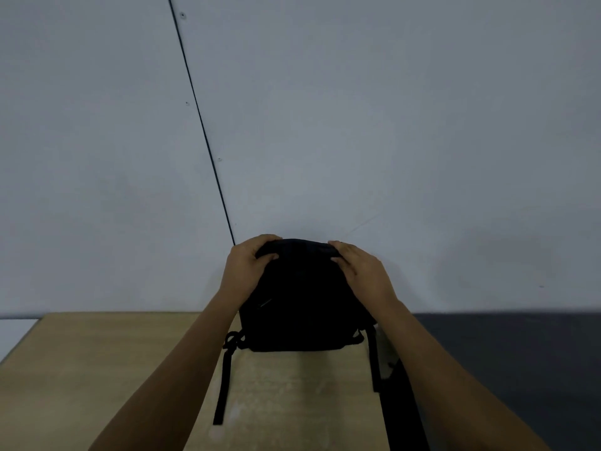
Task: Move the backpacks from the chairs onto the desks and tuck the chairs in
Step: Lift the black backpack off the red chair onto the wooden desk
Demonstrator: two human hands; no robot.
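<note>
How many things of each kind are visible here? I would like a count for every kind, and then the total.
Black backpack: 1
Wooden desk: 1
Hands, left hand and right hand, both gripping the top of the backpack: 2
Total: 4

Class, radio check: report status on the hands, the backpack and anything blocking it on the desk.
Left hand and right hand both gripping top of black backpack. Backpack upright on desk by the wall, straps trailing forward. Nothing blocking.

Backpack (305,307) upright on desk (97,369), against wall (357,125).
</note>
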